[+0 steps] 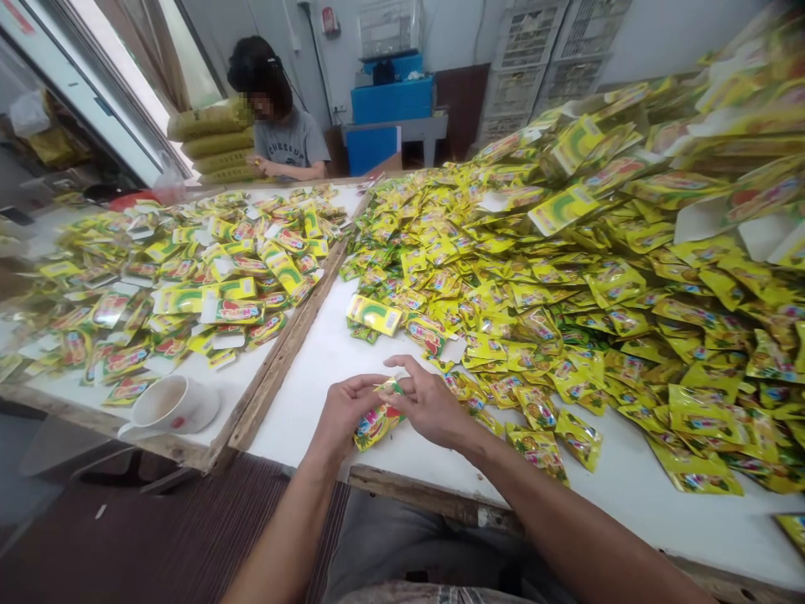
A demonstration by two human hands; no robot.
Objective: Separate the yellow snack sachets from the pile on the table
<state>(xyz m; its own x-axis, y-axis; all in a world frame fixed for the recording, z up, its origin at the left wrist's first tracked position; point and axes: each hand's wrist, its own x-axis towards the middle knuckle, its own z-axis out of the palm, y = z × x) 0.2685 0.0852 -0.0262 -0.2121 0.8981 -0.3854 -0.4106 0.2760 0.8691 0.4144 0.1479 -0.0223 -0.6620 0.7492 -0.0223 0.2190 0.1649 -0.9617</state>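
Observation:
Just above the front of the white table [302, 377], my two hands meet around a small shiny yellow packet [376, 428] with a red and pink print. My left hand [345, 409] grips its left side between thumb and fingers. My right hand [433, 407] is closed at the packet's upper right corner, with the index finger bent above. Fingers cover the packet's top part. Slightly beyond my hands lie a flat yellow carton [373, 315] and another carton [426, 334] with a white flap sticking out.
A large heap of yellow packets [534, 319] rises to the right, with cartons [563, 210] on it. Across a wooden edge strip [293, 340], many filled-looking cartons [239, 310] cover the left table. A white mug [173, 404] stands near that table's front edge. A person [286, 138] sits beyond.

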